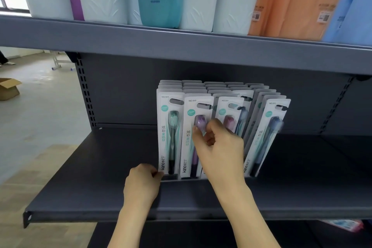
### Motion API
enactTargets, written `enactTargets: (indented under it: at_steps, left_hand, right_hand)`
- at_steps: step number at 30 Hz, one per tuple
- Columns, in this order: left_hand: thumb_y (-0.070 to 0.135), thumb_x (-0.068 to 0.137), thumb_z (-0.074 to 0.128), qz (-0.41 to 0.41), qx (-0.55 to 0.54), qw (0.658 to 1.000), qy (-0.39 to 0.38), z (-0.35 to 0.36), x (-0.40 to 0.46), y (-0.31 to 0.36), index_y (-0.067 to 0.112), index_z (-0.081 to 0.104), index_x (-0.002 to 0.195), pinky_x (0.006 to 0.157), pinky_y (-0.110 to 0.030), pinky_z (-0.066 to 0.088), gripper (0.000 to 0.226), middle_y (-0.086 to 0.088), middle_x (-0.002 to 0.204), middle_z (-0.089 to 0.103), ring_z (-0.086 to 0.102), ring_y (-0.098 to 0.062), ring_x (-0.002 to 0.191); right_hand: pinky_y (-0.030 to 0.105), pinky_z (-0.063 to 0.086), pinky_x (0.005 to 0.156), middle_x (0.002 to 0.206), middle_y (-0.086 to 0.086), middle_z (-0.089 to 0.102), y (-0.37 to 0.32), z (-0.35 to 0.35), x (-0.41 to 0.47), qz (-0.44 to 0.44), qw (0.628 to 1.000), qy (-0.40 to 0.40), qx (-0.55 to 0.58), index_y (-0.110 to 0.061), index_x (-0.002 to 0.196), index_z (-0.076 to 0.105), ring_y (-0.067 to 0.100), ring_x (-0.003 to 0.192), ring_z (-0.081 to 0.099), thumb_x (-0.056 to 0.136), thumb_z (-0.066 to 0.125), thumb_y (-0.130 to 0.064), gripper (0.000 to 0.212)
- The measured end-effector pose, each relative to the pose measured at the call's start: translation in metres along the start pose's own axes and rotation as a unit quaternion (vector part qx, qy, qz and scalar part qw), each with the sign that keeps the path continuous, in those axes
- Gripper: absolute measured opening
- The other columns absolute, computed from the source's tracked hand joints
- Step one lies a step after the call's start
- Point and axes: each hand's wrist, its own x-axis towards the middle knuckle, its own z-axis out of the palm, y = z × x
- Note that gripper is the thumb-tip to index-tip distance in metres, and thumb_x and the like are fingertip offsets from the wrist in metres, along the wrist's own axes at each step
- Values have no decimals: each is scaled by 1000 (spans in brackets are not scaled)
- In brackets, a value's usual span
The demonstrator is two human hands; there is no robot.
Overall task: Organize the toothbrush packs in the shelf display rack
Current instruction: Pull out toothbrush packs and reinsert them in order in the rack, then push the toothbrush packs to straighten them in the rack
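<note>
Several rows of white toothbrush packs stand upright in a rack on the dark grey shelf (100,167). At the front are a green-brush pack (170,133), a purple-brush pack (189,143), a pink-brush pack (226,110) and a blue-brush pack (265,137) that leans right. My right hand (219,147) is over the purple and pink packs, fingers curled and pinching the purple pack near its brush head. My left hand (142,181) grips the lower left corner of the rack (171,177), by the foot of the green pack.
The upper shelf (181,44) carries white, teal, orange and blue packages that overhang the packs. Bare shelf surface lies left and right of the rack. A cardboard box (9,88) sits on the floor at far left. A pink-blue package (342,225) shows on the shelf below.
</note>
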Motion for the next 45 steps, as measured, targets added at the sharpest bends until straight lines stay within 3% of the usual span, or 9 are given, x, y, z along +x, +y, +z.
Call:
enactTargets:
  at_steps: [8,14,18,24,31,34,36,41,45]
  left_hand:
    - [26,89,61,1,6,1000,7,1,0,0,12,68,76,47,-22,30,21,2,64,55,44,-14,56]
    - [25,89,61,-3,11,1000,8,3,2,1,11,65,71,45,-21,28,23,-1,63,56,44,-15,54]
    - [24,90,60,-1,10,1000,14,4,2,0,9,66,74,43,-18,27,23,1,61,54,41,-8,50]
    - [23,90,60,-7,11,1000,25,9,4,-1,4,67,76,45,-21,30,24,-9,73,64,44,-17,55]
    - [25,89,61,-12,15,1000,22,5,1,4,9,68,76,55,-26,32,22,-5,71,59,48,-24,65]
    - [33,91,58,-16,31,999,8,1,-4,7,10,60,67,53,-26,32,33,-4,66,55,47,-26,63]
    - [36,93,52,-14,48,999,9,-4,-8,14,9,59,74,60,-27,35,34,-5,72,54,46,-27,67]
    - [32,96,43,27,85,995,36,-25,-23,51,11,51,74,60,-29,35,31,-7,74,50,45,-30,70]
    - [33,95,45,120,71,990,35,-40,-47,96,16,47,64,58,-29,35,35,-4,70,51,45,-27,65]
  right_hand:
    - [15,29,44,56,2,55,4,3,5,19,998,-36,-41,-14,67,44,18,48,47,86,63,-25,29]
    - [28,41,50,56,8,55,3,6,6,26,995,-51,-76,-13,75,50,29,51,52,89,58,-32,25]
    - [29,45,51,62,8,59,1,5,7,38,993,-61,-92,-14,82,54,32,58,57,90,54,-36,23]
    - [34,51,54,68,11,63,-3,7,6,47,992,-55,-102,-13,86,56,36,64,62,91,52,-37,25]
    - [30,44,55,66,10,61,-2,9,8,56,991,-64,-100,-13,87,54,34,64,62,92,52,-41,28]
    - [30,44,57,71,9,63,-2,6,9,75,992,-70,-69,-11,95,53,32,69,63,89,56,-45,35]
    - [28,45,62,76,6,64,-5,0,10,96,990,-85,-57,-11,102,52,27,75,63,87,57,-49,41]
    - [23,41,60,70,-2,62,-10,-24,14,121,987,-104,-19,-19,96,49,16,67,59,84,60,-51,36]
    - [24,46,65,72,-3,65,-6,-52,19,102,991,-84,8,-19,91,62,16,71,62,87,59,-41,23]
